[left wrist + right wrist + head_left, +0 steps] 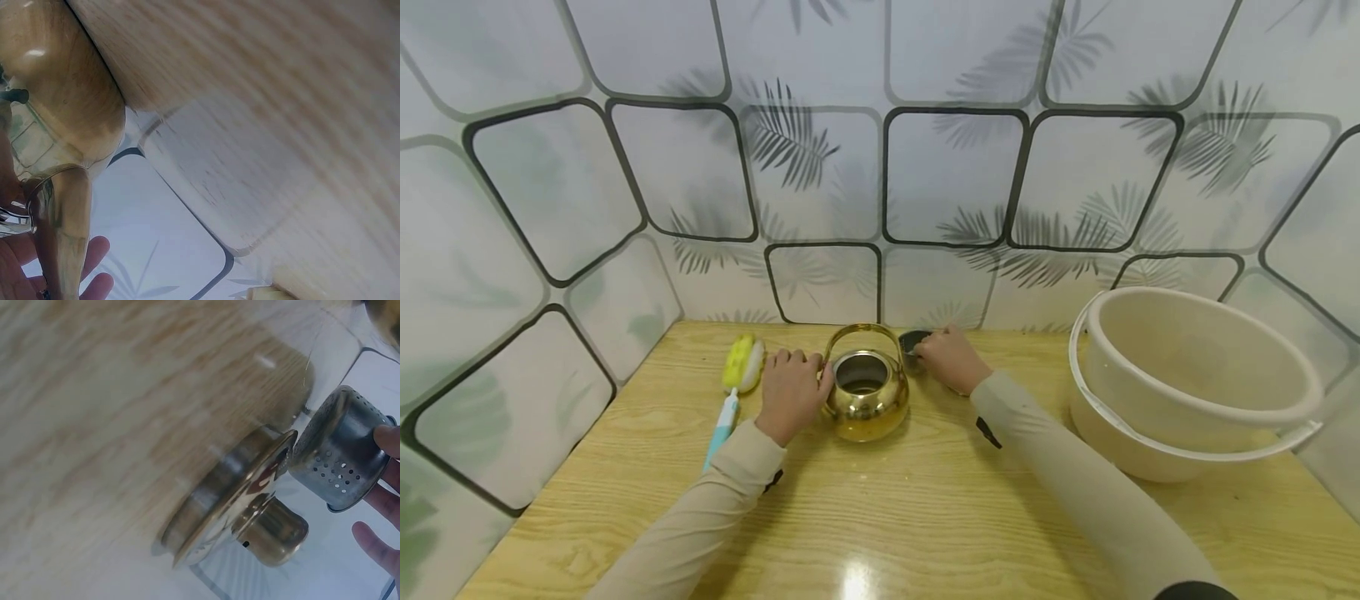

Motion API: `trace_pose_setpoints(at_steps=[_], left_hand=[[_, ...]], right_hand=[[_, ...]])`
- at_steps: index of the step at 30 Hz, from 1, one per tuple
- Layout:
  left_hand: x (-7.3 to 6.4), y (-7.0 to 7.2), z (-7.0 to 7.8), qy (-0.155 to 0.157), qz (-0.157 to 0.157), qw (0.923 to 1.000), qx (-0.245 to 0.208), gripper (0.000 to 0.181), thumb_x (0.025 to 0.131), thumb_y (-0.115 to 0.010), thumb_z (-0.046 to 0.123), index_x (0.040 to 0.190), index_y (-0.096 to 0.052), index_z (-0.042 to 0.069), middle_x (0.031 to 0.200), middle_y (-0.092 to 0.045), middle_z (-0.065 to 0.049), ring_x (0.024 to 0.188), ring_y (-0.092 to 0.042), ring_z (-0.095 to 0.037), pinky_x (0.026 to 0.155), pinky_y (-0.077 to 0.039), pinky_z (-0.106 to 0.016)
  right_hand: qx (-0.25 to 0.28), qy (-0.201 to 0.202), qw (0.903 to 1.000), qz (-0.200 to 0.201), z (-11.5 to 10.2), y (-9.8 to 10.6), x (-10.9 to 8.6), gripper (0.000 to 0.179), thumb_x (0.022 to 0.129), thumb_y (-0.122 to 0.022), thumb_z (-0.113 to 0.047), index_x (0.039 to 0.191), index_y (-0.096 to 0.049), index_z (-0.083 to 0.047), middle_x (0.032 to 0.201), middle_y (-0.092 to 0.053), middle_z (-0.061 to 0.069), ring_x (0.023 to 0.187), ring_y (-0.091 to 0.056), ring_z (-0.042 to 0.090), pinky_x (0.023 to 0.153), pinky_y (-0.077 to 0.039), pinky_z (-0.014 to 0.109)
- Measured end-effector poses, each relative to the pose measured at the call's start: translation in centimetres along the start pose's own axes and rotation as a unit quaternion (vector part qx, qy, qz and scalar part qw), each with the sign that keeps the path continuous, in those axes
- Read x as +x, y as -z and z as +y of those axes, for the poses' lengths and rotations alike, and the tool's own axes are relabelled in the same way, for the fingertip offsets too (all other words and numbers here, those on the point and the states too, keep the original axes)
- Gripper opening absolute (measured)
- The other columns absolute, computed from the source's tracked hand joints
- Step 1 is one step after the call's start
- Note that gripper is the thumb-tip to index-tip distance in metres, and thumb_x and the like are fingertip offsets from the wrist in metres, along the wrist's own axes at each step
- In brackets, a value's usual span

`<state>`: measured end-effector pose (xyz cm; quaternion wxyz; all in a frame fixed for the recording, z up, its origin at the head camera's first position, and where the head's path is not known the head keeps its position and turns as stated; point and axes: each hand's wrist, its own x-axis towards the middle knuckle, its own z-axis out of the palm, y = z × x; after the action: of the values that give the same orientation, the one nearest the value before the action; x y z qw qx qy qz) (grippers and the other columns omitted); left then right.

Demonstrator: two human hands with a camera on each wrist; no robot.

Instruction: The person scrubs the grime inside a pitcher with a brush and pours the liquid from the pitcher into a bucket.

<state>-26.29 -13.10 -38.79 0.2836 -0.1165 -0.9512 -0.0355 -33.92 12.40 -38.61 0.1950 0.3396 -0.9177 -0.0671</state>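
Note:
A shiny brass-coloured kettle (867, 408), its lid off and its arched handle upright, stands on the table. My left hand (793, 390) holds it at the left; in the left wrist view, the thumb and fingers (94, 257) lie around the spout (65, 231). To the kettle's right, my right hand (951, 358) pinches a perforated metal strainer basket (342, 450) by its rim, raised off the table and tilted. Below the basket, the kettle lid (234, 497) lies on the table with its knob up. In the head view, my right hand mostly hides this lid.
Left of my left hand lies a cleaning brush with a yellow and white head (742, 364) and a blue and white handle (722, 429). A large cream bucket (1187, 400) with a white handle stands at the right. Patterned walls (820, 283) border the wooden table (910, 517).

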Motion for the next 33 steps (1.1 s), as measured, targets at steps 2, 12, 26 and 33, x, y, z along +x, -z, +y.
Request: trace_pose_setpoints(at_steps=[2, 12, 26, 33], left_hand=[[0.01, -0.07, -0.02, -0.001, 0.002, 1.0000, 0.001, 0.032, 0.095, -0.049, 0.030, 0.091, -0.071, 0.007, 0.082, -0.066, -0.016, 0.079, -0.058, -0.034, 0.075, -0.046, -0.046], [0.03, -0.15, -0.05, -0.001, 0.000, 1.0000, 0.000, 0.032, 0.095, -0.049, 0.031, 0.092, -0.071, 0.007, 0.083, -0.066, -0.016, 0.079, -0.058, -0.034, 0.075, -0.046, -0.047], [0.03, 0.17, 0.01, 0.002, -0.011, 0.9999, 0.004, 0.032, 0.095, -0.049, 0.032, 0.090, -0.070, 0.007, 0.083, -0.066, -0.015, 0.081, -0.059, -0.034, 0.077, -0.046, -0.046], [0.04, 0.11, -0.03, -0.001, -0.004, 1.0000, 0.006, 0.032, 0.095, -0.050, 0.032, 0.090, -0.070, 0.007, 0.082, -0.066, -0.016, 0.081, -0.059, -0.034, 0.076, -0.047, -0.046]], right_hand=[[0.004, 0.001, 1.0000, -0.002, -0.11, 0.06, -0.04, 0.013, 0.089, -0.062, -0.016, 0.083, -0.073, -0.014, 0.075, -0.072, 0.000, 0.066, -0.064, 0.014, 0.063, -0.040, 0.034], [0.007, 0.004, 1.0000, -0.006, -0.12, -0.35, -0.16, 0.014, 0.089, -0.062, -0.015, 0.079, -0.072, -0.015, 0.072, -0.070, -0.002, 0.063, -0.061, 0.012, 0.063, -0.037, 0.033], [0.022, 0.001, 0.9994, -0.026, -0.35, -0.08, -0.35, 0.011, 0.088, -0.064, -0.014, 0.081, -0.073, -0.014, 0.074, -0.071, 0.000, 0.068, -0.065, 0.015, 0.072, -0.043, 0.040], [0.031, 0.002, 0.9989, -0.036, -0.36, -0.05, -0.33, 0.009, 0.088, -0.064, -0.013, 0.085, -0.073, -0.014, 0.076, -0.071, -0.001, 0.068, -0.065, 0.014, 0.076, -0.044, 0.043]])
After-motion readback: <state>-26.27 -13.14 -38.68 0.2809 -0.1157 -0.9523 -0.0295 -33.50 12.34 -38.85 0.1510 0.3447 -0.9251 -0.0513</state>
